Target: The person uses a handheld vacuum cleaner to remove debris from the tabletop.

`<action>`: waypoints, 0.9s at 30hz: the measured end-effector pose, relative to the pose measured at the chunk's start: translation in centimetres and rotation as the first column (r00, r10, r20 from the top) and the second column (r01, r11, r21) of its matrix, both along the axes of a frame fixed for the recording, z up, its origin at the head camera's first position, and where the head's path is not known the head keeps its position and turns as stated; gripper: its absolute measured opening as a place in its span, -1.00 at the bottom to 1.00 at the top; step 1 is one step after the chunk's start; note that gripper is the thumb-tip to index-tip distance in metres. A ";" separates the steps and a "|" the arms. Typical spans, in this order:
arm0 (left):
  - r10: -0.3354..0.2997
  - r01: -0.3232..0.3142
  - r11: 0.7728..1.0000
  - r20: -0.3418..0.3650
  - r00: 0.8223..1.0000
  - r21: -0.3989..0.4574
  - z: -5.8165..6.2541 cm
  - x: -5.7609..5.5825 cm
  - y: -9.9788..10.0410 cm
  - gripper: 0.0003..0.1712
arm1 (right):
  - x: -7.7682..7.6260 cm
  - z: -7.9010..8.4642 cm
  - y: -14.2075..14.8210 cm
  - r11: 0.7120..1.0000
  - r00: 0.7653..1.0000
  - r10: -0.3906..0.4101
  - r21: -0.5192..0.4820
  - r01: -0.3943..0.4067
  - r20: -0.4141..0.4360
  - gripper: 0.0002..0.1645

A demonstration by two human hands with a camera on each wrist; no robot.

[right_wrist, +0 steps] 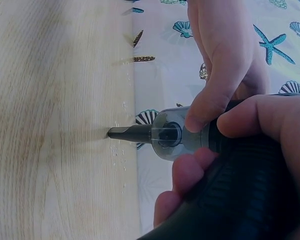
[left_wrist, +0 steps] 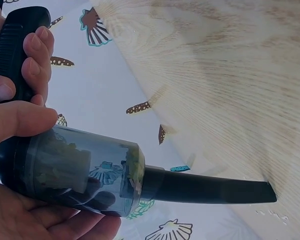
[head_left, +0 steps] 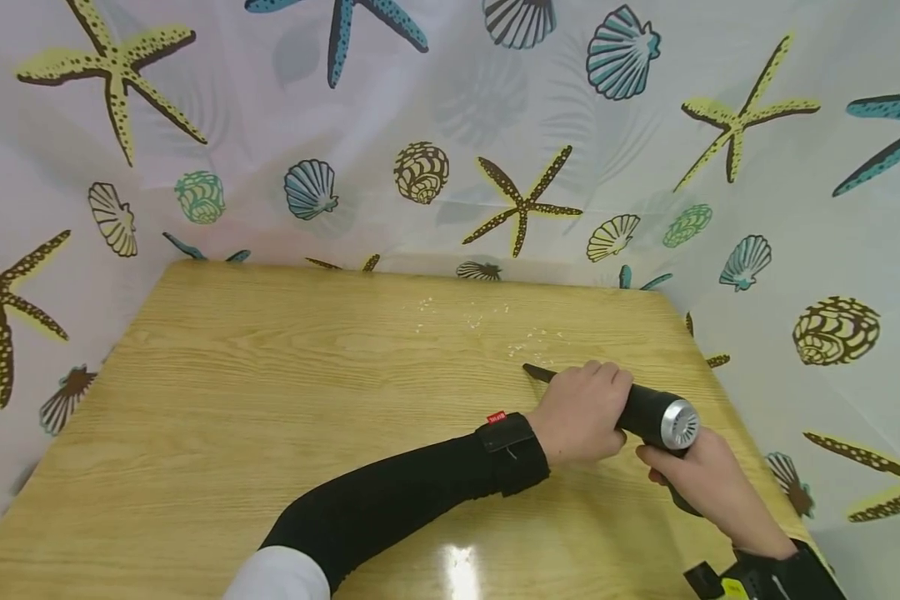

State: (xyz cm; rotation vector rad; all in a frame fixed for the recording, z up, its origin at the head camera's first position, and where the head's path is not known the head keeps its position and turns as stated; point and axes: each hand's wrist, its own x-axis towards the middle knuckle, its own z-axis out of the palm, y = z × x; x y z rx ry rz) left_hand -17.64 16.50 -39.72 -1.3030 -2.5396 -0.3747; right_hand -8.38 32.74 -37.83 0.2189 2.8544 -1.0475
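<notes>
A black handheld vacuum cleaner (head_left: pixel 648 414) with a silver end cap is held over the right side of the wooden table. My left hand (head_left: pixel 581 408) grips its body around the clear dust cup (left_wrist: pixel 85 167), which has some light bits inside. Around the pistol handle (left_wrist: pixel 20 50) curl the fingers of my right hand (head_left: pixel 708 479). The narrow black nozzle (left_wrist: pixel 210 187) slants down, its tip close over the tabletop. Near that tip lie small white grains (head_left: pixel 528 343), also visible as specks (right_wrist: pixel 121 160) in the right wrist view.
More white grains (head_left: pixel 423 312) are scattered toward the back of the wooden table (head_left: pixel 232 400). A white curtain (head_left: pixel 375 125) printed with shells and starfish hangs along the table's back and both sides. Light glares off the table's front.
</notes>
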 end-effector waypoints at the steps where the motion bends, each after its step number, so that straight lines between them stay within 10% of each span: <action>1: -0.003 0.003 1.000 0.001 1.000 0.002 0.0 0.0 0.1 -0.49 | 0.0 0.0 0.1 1.000 1.000 -0.003 0.001 0.003 0.000 -0.38; 27: -0.061 0.062 0.998 0.035 0.997 -0.008 0.4 0.1 2.4 -0.47 | 1.0 -0.2 1.9 0.999 0.999 -0.035 -0.021 0.034 -0.038 -0.41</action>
